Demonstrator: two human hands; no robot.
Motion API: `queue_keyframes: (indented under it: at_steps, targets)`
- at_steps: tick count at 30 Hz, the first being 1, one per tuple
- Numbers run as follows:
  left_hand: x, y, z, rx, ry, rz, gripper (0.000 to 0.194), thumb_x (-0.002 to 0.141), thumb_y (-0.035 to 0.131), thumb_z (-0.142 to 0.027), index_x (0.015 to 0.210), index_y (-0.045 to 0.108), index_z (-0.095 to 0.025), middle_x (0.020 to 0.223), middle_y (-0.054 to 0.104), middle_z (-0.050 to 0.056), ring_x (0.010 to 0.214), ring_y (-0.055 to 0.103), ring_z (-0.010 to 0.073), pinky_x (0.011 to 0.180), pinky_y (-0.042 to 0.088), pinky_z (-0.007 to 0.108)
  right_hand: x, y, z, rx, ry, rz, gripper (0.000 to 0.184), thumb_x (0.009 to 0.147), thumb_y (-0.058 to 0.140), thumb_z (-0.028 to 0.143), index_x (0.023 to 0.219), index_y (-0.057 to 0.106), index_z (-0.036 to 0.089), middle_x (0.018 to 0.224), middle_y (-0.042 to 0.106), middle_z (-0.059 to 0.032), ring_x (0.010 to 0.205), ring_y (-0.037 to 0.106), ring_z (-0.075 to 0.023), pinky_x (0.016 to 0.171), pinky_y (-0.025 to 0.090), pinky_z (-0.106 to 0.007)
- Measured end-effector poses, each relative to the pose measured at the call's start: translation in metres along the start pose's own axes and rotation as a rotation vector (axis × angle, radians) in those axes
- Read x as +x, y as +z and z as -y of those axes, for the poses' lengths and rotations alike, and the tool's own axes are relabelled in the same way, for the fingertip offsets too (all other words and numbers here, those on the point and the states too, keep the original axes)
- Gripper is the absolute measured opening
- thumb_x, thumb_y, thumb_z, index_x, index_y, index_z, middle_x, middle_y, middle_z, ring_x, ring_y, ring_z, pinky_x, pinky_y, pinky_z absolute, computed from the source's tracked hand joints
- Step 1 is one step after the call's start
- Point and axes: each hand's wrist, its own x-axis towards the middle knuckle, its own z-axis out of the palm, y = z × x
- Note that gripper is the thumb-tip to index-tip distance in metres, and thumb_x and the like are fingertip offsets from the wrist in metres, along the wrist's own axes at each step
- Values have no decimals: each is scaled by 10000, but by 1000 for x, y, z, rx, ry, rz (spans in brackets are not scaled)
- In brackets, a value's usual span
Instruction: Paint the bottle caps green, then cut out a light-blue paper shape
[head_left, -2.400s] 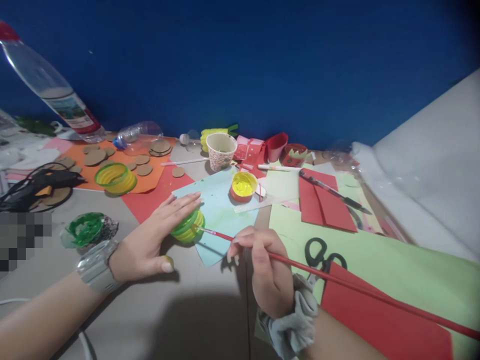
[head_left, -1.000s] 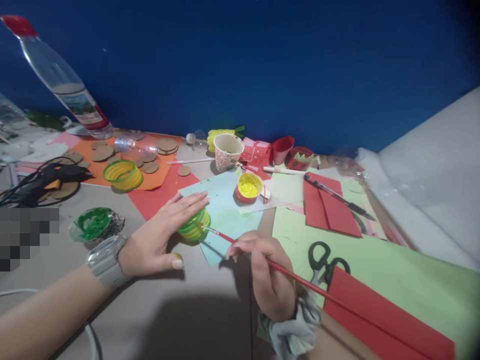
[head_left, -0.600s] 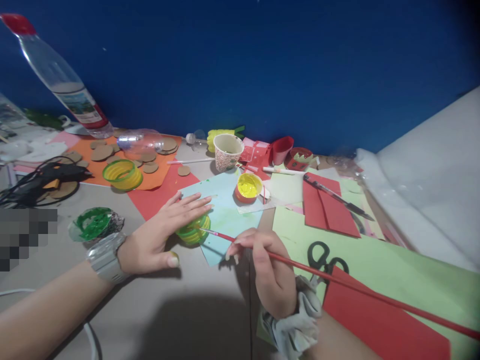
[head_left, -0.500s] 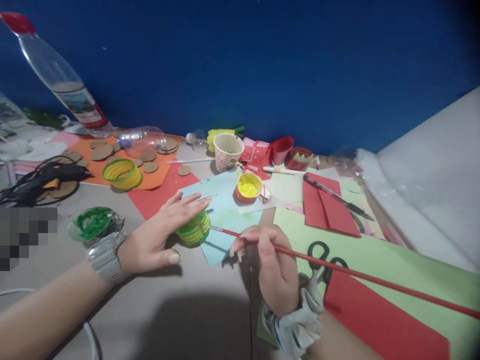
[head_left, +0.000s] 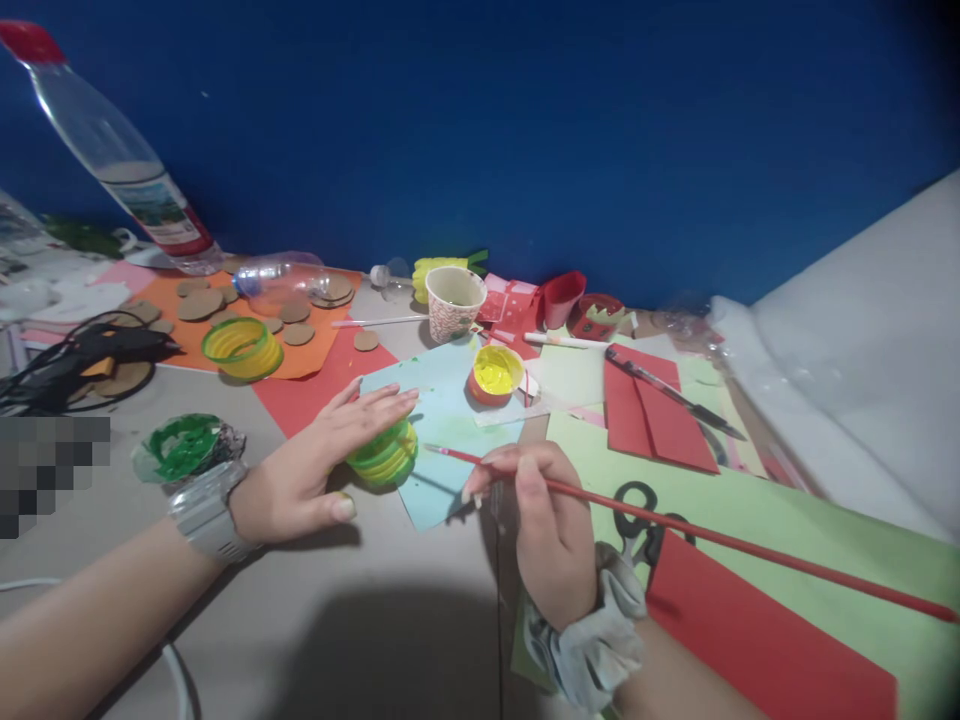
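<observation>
Ring [head_left: 384, 465] under left hand [head_left: 304, 475]; brush [head_left: 750, 547] in right hand [head_left: 553, 530].

Green paint [head_left: 186, 448] noted left of the left fingers. Those lie close together across the green-and-yellow ring's top, thumb spread apart. Brush tip just clear of the ring, over blue paper [head_left: 450, 415]. Yellow paint [head_left: 495, 370] beyond the right fingers, themselves clamped on the brush. Scissors [head_left: 636, 515] to their right.

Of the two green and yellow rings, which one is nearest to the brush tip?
The ring under the left hand; the tip of the brush is just beside it. The other ring sits on orange paper, farther left.
</observation>
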Motion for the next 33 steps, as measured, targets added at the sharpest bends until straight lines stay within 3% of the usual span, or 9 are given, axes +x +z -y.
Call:
queue_keyframes:
  at_steps: [3,20,27,33]
  targets:
    - [0,-1,-1,13,-9,8,774,863,287,-714,1504,213,-286,1550,317,71,1422,251,362,1171,31,550,0,0,0,-14,-12,-62,242,1008,389,253,898,601,216,743,644,-1,684,616,-131,635,511,-265]
    - [-1,0,1,1,12,22,773,864,288,-716,1509,184,-303,1573,262,46,1435,212,358,1176,-12,525,4,0,-5,55,63,-28,240,1008,411,278,888,609,216,746,648,21,669,599,-98,642,496,-227]
    - [0,4,0,-77,42,-16,915,852,286,-736,1523,-77,-231,1556,282,133,1420,246,368,1154,-19,546,3,0,-5,103,78,-48,236,1007,413,277,884,604,212,743,644,16,663,592,-103,617,492,-228]
    - [-1,6,1,-61,53,-6,951,841,290,-750,1522,-84,-203,1531,325,160,1432,211,371,1137,-45,557,2,-1,-6,147,76,-105,247,1007,412,296,872,602,214,701,617,26,634,579,-102,594,477,-226]
